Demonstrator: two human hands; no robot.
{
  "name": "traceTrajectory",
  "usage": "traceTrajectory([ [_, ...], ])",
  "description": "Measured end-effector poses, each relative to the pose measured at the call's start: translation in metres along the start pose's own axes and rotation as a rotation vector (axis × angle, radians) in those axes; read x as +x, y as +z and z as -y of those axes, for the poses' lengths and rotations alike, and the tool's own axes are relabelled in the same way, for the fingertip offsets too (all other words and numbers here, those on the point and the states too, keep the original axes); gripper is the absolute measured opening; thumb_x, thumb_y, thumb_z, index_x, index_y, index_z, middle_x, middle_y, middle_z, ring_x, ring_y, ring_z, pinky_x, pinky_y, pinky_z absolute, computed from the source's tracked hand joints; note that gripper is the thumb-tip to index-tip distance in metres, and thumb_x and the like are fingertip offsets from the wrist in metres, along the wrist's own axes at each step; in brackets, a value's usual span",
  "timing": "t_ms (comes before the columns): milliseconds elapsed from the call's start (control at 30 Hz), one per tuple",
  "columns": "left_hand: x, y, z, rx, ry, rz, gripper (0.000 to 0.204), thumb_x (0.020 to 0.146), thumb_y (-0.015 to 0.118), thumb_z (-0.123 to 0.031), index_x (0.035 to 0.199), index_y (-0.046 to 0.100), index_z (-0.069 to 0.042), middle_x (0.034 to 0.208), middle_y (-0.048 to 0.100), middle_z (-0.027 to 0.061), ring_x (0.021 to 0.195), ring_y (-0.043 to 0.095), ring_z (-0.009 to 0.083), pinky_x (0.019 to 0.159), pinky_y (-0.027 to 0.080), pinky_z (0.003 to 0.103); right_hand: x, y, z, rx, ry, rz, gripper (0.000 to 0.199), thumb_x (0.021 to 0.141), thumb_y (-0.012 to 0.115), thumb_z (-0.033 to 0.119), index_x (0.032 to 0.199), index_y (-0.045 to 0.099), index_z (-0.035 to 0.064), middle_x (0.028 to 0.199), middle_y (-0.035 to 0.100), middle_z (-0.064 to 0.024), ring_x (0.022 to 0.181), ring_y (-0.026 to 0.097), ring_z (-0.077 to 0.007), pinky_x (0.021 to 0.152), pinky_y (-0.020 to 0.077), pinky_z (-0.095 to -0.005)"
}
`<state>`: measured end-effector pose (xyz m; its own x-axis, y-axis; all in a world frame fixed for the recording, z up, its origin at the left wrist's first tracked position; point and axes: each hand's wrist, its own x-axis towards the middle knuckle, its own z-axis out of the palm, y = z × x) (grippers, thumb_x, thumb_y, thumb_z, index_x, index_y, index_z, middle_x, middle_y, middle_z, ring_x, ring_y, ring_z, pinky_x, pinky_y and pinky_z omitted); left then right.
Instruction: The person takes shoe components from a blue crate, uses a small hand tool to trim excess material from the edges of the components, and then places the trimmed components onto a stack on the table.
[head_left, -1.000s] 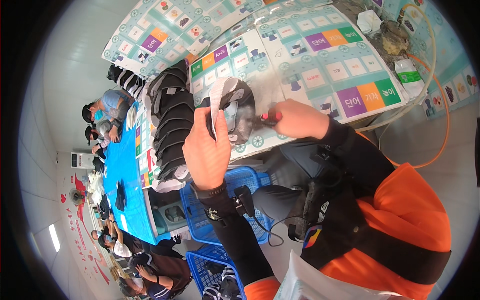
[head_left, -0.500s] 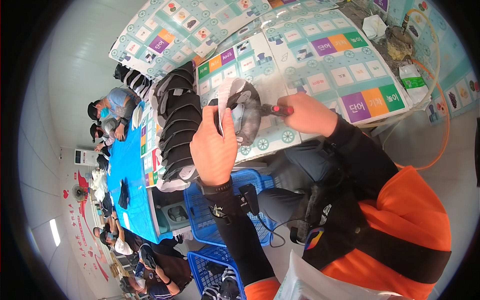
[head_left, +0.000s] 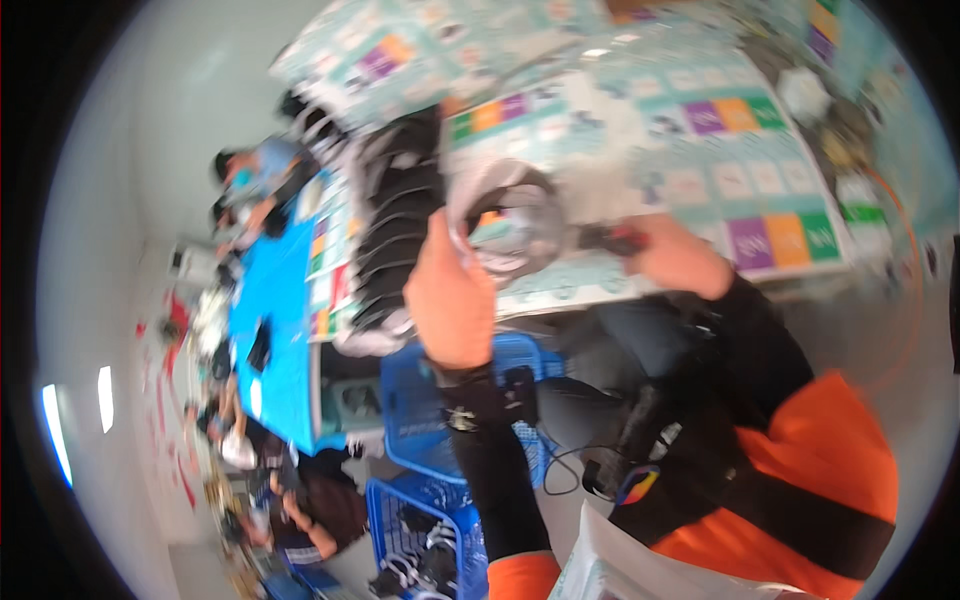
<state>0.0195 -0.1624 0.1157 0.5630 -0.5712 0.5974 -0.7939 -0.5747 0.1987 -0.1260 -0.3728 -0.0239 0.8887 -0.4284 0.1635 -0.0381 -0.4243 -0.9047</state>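
- One round grey cloth cap (head_left: 543,235), pinched in the left hand (head_left: 450,305), could drop if the pinch loosens.
- Right hand (head_left: 680,255) seems curled round a blurry black-and-red tool (head_left: 612,238); slipping could poke the cap.

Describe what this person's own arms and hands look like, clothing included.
The left hand and right hand are ungloved. A left black sleeve carries a pale marking near the wrist, with a small black box beside it. The right black sleeve meets a bright orange upper sleeve. Blur hides finer detail.
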Motion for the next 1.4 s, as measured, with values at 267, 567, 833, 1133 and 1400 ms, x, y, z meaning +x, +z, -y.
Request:
traceTrajectory([
  [267,-0.056,-0.059,0.090,-0.300,-0.275,-0.299,0.035,0.111,0.058,-0.020,0.136,0.065,0.003,0.105,0.076,0.0125,0.094,0.071,0.0173,0.081,0.057,0.033,-0.012,-0.125,-0.128,-0.685,0.118,-0.491,0.040,0.094,0.058,0.003,0.133,0.058,-0.0041,0.113,0.069,-0.0318,0.109,0.066,-0.0504,0.089,0.0518,-0.0521],
  [567,-0.034,-0.133,0.345,-0.665,-0.691,-0.834,0.085,0.106,0.069,-0.036,0.166,0.021,0.001,0.158,0.045,0.0198,0.126,0.062,0.0310,0.098,0.055,0.049,0.016,-0.194,-0.228,-0.923,0.243,-0.514,0.054,0.085,0.064,-0.005,0.137,0.051,-0.0068,0.116,0.064,-0.0298,0.113,0.060,-0.0503,0.098,0.0484,-0.0558],
  [833,-0.057,-0.005,0.235,0.117,0.037,0.078,0.065,0.084,0.085,-0.018,0.143,0.059,-0.005,0.135,0.064,0.0176,0.126,0.059,0.0391,0.107,0.046,0.048,0.003,-0.113,-0.113,-0.955,0.155,-0.523,0.055,0.086,0.076,0.007,0.136,0.056,-0.0037,0.133,0.059,-0.0243,0.127,0.055,-0.0469,0.111,0.0450,-0.0520],
  [1133,-0.072,0.046,0.230,0.359,0.084,-0.127,0.032,0.080,0.074,-0.001,0.111,0.068,-0.009,0.111,0.067,0.0111,0.108,0.062,0.0356,0.095,0.050,0.048,0.042,0.105,0.058,-0.139,-0.502,-0.062,0.018,0.091,0.075,0.013,0.107,0.071,0.0075,0.108,0.066,-0.0144,0.109,0.066,-0.0345,0.091,0.0562,-0.0444],
  [1400,-0.058,0.041,0.220,0.411,0.135,-0.142,0.017,0.085,0.070,-0.005,0.100,0.070,-0.012,0.110,0.070,0.0032,0.101,0.063,0.0321,0.087,0.054,0.045,0.130,0.274,0.070,-0.119,-0.505,-0.074,0.021,0.101,0.063,0.022,0.095,0.057,0.0031,0.076,0.070,-0.0188,0.073,0.071,-0.0406,0.063,0.0552,-0.0548],
])
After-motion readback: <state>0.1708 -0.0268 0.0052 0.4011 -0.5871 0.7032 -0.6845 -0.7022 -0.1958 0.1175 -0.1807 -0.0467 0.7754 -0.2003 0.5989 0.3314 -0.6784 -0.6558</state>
